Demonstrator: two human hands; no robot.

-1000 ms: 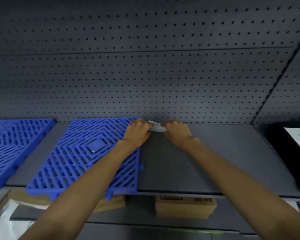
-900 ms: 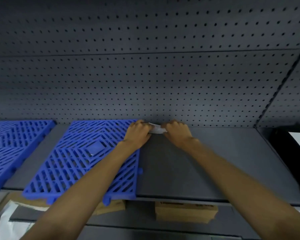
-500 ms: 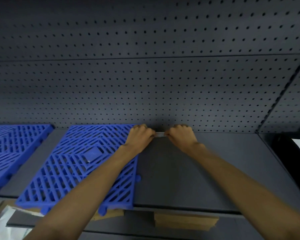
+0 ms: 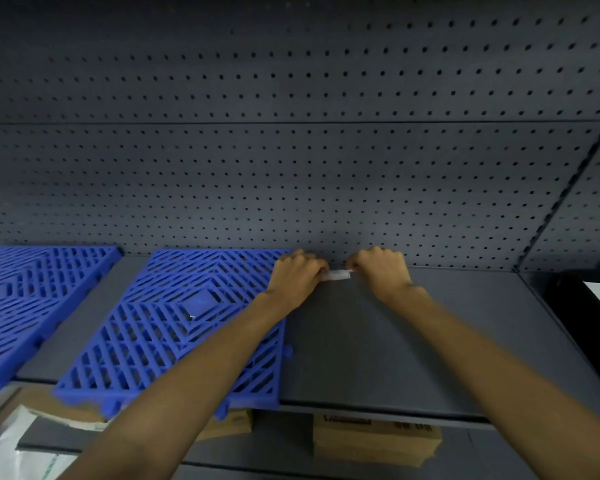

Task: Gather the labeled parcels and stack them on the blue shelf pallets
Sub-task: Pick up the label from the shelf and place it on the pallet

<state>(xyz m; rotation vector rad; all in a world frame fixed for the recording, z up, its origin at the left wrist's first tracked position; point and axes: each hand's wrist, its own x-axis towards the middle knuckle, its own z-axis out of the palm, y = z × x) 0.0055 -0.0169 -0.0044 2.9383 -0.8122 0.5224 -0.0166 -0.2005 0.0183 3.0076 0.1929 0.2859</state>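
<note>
Pinching one small white strip [image 4: 336, 274] between both grips: left grip [image 4: 297, 275] curled on its left end, right grip [image 4: 383, 271] curled on its right end, at the back of the grey shelf [image 4: 430, 341], close against the pegboard wall [image 4: 291, 168].

Blue pallets, count two: first pallet [image 4: 174, 327] under my left grip and forearm, front edge overhanging the shelf; second pallet [image 4: 32, 299] further left, apart from the first.

Black package [image 4: 596, 306] with white label, count one: well right of my right grip.

Cardboard boxes, count two: large box [image 4: 374, 441] and partly hidden box [image 4: 229, 424], on the level below both grips.

White bag [image 4: 14, 445], count one: below, far left.
</note>
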